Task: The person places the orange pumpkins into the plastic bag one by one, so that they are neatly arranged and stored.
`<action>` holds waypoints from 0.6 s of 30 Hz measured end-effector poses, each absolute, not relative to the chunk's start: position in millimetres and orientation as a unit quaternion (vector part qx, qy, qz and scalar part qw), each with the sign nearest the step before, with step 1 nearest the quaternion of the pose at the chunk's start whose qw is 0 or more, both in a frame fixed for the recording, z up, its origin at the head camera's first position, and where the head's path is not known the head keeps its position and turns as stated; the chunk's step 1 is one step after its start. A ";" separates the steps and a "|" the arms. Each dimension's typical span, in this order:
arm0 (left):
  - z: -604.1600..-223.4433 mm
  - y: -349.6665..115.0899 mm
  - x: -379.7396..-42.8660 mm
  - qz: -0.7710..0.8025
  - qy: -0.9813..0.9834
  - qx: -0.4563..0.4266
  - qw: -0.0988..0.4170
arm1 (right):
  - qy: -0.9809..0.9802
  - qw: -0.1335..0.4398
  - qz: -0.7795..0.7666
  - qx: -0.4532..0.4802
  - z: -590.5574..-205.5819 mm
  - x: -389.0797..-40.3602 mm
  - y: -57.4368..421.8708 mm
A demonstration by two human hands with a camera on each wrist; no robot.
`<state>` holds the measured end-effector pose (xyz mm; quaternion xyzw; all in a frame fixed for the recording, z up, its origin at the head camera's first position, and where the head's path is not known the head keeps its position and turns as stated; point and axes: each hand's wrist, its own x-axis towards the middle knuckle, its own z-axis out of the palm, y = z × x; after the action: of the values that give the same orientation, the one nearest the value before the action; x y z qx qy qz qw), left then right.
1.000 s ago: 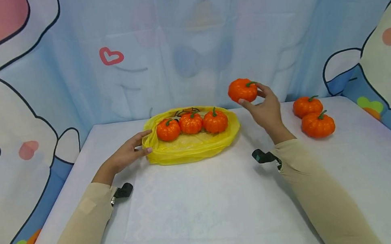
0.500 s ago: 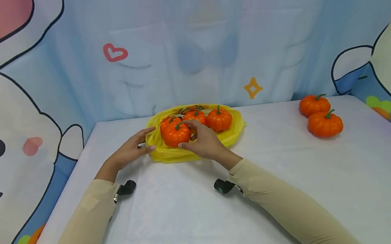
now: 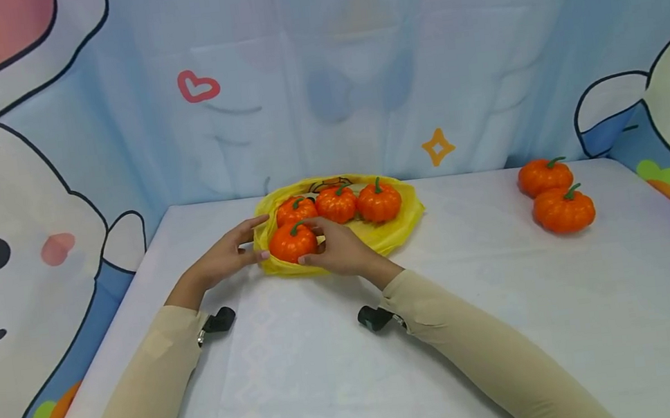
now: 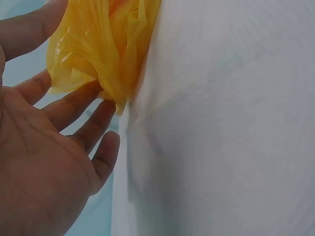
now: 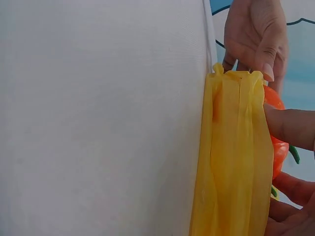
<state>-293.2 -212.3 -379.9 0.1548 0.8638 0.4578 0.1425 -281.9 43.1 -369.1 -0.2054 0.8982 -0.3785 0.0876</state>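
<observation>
In the head view, my right hand [image 3: 342, 246] holds a small orange toy pumpkin [image 3: 292, 243] between thumb and fingers, at the front left inside an opened yellow plastic bag [image 3: 397, 229]. Behind it in the bag sit three more pumpkins, the middle one [image 3: 337, 205] near the back rim. My left hand [image 3: 224, 254] is at the bag's left edge with fingers loosely extended, touching the plastic. The left wrist view shows those fingers [image 4: 74, 110] against the crinkled yellow bag [image 4: 98, 44]. In the right wrist view, the bag's side wall [image 5: 236, 157] partly hides the pumpkins.
Two more orange pumpkins, one in front [image 3: 564, 211] and one behind [image 3: 544, 176], stand at the right of the white-covered table [image 3: 306, 380]. A blue cartoon curtain [image 3: 298, 116] hangs along the back edge. Black wrist cameras sit at both cuffs.
My right hand has carried the pumpkin from the right, over the bag, and lowered it into the bag's front left. The left hand stays at the bag's left edge.
</observation>
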 end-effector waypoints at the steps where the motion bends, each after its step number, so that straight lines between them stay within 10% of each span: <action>1: -380.3 -212.3 -293.3 0.458 0.864 0.154 0.143 | 0.899 0.090 -0.375 -0.207 -369.3 -282.4 42.9; 11: -381.1 -210.3 -293.7 0.461 0.862 0.152 0.144 | 0.903 0.089 -0.362 -0.214 -364.5 -284.2 56.3; 18: -381.1 -215.3 -291.2 0.458 0.863 0.157 0.141 | 0.892 -0.078 -0.392 -0.214 -344.4 -271.6 133.8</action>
<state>-291.2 -215.3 -381.1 0.1573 0.8635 0.4579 0.1413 -271.6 133.8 -344.4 -0.2139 0.8916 -0.3916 -0.0777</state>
